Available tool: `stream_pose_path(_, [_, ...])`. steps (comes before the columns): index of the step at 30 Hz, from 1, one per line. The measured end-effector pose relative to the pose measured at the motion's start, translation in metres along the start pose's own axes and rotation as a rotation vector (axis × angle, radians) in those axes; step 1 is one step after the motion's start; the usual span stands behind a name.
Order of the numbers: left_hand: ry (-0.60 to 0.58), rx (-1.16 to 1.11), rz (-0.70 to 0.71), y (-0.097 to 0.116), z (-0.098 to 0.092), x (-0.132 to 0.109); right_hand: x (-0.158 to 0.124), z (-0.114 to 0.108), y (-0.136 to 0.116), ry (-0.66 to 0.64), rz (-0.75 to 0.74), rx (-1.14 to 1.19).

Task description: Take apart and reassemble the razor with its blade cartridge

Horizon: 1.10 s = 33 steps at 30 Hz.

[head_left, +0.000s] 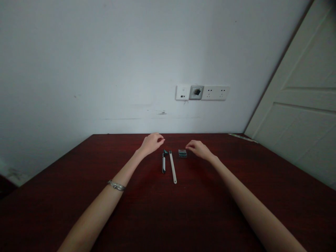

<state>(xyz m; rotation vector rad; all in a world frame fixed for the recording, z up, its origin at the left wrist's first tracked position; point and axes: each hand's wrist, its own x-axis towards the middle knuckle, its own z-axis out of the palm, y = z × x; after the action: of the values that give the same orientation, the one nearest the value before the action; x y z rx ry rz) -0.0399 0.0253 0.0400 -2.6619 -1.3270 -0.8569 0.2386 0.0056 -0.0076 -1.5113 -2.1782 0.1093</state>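
Observation:
My left hand (152, 142) hovers over the dark red table (78, 196), fingers loosely curled and slightly apart, holding nothing, just left of a black-and-white razor (164, 161). Beside the razor lies a long white stick-like piece (172, 167). A small clear box with a greenish insert (182, 153) sits to the right of them. My right hand (198, 148) reaches toward that box, fingertips bent down right beside it; whether they touch it is unclear. A silver bracelet (116, 185) is on my left wrist.
A white wall rises behind the table, with a row of sockets and a switch (202, 92). A white panelled door (301, 115) stands at the right. A thin pale strip (243, 137) lies at the table's far right corner.

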Motion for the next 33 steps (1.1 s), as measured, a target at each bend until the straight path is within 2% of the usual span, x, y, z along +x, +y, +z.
stream_pose_path(3, [-0.031,-0.085,-0.118,-0.003,-0.004,0.002,0.001,-0.005,-0.005,0.039,0.011,0.003])
stream_pose_path(6, [-0.122,-0.194,-0.187,-0.005,-0.005,0.0,0.001,-0.01,-0.017,0.078,0.021,0.005])
stream_pose_path(11, [-0.313,-0.257,-0.295,-0.003,0.007,-0.017,-0.005,-0.018,-0.044,0.119,-0.009,0.023])
stream_pose_path(15, [-0.409,-0.203,-0.4,0.004,0.016,-0.032,-0.011,-0.021,-0.06,0.122,-0.019,0.011])
stream_pose_path(21, [-0.471,-0.031,-0.523,0.021,0.02,-0.035,-0.022,-0.018,-0.074,0.074,-0.033,-0.04])
stream_pose_path(27, [-0.485,0.106,-0.524,0.033,0.027,-0.031,-0.033,-0.017,-0.085,0.026,-0.02,-0.096])
stream_pose_path(33, [-0.464,0.139,-0.493,0.042,0.034,-0.03,-0.043,-0.017,-0.092,-0.007,-0.025,-0.131])
